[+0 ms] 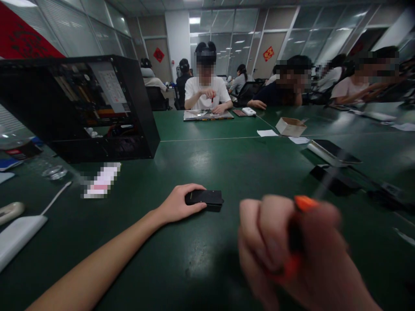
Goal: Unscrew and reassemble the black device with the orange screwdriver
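Note:
On the green tabletop [201, 157], my left hand [181, 203] grips a small black rectangular box [207, 198] from its left end, thumb along the near side and fingers over the far side. What the box is, I cannot tell. My right hand [288, 246] is raised close to the camera and blurred. Its fingers wrap round a screwdriver [304, 202] with an orange and black handle. The thin shaft points up and away to the right, smeared by motion. The screwdriver is apart from the black box.
An opened black computer case [139, 112] stands at left, near a plastic bottle [19, 147] and a pixelated slip [102, 180]. To the right lie a small carton [291, 126], a flat dark-topped device [333, 151] and black parts [335, 178]. A person [207, 88] works opposite.

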### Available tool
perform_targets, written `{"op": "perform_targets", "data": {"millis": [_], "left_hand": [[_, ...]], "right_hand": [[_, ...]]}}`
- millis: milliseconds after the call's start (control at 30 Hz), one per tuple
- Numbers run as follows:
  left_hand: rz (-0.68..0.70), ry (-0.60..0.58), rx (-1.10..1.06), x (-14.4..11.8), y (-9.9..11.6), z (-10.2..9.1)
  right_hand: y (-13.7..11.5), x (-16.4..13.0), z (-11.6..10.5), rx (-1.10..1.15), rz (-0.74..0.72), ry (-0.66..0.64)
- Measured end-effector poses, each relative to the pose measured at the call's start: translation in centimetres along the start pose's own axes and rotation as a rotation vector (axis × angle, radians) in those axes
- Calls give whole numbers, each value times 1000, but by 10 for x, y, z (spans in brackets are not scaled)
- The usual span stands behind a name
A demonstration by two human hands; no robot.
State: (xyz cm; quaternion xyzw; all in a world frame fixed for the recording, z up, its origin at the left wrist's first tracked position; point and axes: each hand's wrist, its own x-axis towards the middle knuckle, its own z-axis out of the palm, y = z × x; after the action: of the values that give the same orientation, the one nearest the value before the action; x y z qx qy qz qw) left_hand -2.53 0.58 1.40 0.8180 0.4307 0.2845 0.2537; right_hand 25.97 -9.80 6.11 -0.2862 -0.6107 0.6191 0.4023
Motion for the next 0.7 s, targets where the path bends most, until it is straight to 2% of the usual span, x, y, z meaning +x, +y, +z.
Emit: {"op": "perform_targets", "data": {"millis": [33,67,100,167,233,333,433,567,700], "left_hand": [[-3,-4,-8,0,-1,0],[-6,-6,-14,0,-1,0],[-9,-5,-19,0,-1,0],[-20,-6,-26,0,-1,0],[-31,-13,-31,0,-1,-1],[-42,-20,-34,1,1,-2],[-40,-25,-38,1,0,-3],[-30,-39,-41,1,-1,-3],[-27,-49,-37,2,-2,-3]], "right_hand": [[1,24,-1,-12,-6,18],[3,48,-5,-59,-8,88],[8,70,-12,-162,-11,108],[22,105,-38,-573,-116,226],[43,123,-73,-1053,-168,285],[70,124,-113,-1415,-155,169],[76,118,-123,-1525,-217,63],[69,120,-111,-1566,-325,-36],[69,122,-107,-1581,-385,-57]]}}
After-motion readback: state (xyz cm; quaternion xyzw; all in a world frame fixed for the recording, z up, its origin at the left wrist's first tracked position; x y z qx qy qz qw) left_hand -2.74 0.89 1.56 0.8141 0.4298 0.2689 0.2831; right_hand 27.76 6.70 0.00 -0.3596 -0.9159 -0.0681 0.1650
